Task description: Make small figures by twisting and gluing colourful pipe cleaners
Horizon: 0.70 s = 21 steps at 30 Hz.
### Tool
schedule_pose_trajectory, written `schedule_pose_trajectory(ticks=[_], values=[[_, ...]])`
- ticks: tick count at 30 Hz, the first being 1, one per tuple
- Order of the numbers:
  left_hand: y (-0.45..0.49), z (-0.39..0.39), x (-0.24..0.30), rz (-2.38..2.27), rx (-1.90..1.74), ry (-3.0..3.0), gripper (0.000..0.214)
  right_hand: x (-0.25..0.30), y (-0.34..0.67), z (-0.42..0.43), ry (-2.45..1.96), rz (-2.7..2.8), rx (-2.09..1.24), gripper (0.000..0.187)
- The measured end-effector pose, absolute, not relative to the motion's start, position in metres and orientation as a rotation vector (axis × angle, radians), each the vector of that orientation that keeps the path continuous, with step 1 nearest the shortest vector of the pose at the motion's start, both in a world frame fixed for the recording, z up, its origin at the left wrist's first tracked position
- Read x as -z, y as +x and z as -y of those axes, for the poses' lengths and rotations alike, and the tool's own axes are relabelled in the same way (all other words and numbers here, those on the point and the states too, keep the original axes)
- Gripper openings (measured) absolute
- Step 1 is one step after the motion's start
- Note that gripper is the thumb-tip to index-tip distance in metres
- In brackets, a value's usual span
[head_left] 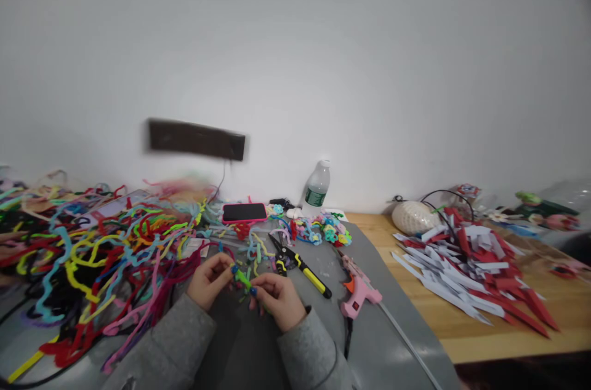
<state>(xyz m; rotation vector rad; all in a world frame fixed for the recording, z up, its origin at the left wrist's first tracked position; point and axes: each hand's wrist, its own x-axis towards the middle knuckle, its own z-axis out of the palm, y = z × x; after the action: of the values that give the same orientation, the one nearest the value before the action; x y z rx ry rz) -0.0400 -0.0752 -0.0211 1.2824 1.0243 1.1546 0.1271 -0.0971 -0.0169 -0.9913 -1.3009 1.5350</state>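
My left hand (pixel 210 280) and my right hand (pixel 276 298) meet low in the middle of the view, over a grey mat (pixel 397 347). Both are closed in a pinch on the two ends of a short green pipe cleaner piece (pixel 242 278) with a blue bit at its upper end. Grey sleeves cover both wrists. Small cut scraps of pipe cleaner lie just beyond my fingers.
A big tangle of coloured pipe cleaners (pixel 92 248) fills the left. Black-and-yellow cutters (pixel 300 266) and a pink glue gun (pixel 357 291) lie right of my hands. Behind are a phone (pixel 244 212), a water bottle (pixel 316 187), small pipe-cleaner flowers (pixel 323 230). Red and white paper strips (pixel 471 267) cover the wooden table (pixel 462 334).
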Motion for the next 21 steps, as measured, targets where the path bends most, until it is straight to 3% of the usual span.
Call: schedule_pose_trajectory(ticks=[4, 8, 15, 21], values=[[-0.043, 0.073, 0.024, -1.029, -1.157, 1.305, 0.023, 0.015, 0.136, 0.105, -1.247, 1.469, -1.147, 0.008], [-0.047, 0.069, 0.028, -1.155, -1.161, 1.499, 0.016, 0.012, 0.146, 0.111, -1.501, 1.688, -0.665, 0.012], [-0.051, 0.067, 0.025, -1.465, -1.001, 2.008, 0.017, 0.024, 0.145, 0.122, -1.454, 1.831, -0.385, 0.024], [-0.050, 0.068, 0.026, -1.573, -0.890, 2.039, 0.015, 0.042, 0.146, 0.123, -1.467, 1.784, -0.220, 0.013]])
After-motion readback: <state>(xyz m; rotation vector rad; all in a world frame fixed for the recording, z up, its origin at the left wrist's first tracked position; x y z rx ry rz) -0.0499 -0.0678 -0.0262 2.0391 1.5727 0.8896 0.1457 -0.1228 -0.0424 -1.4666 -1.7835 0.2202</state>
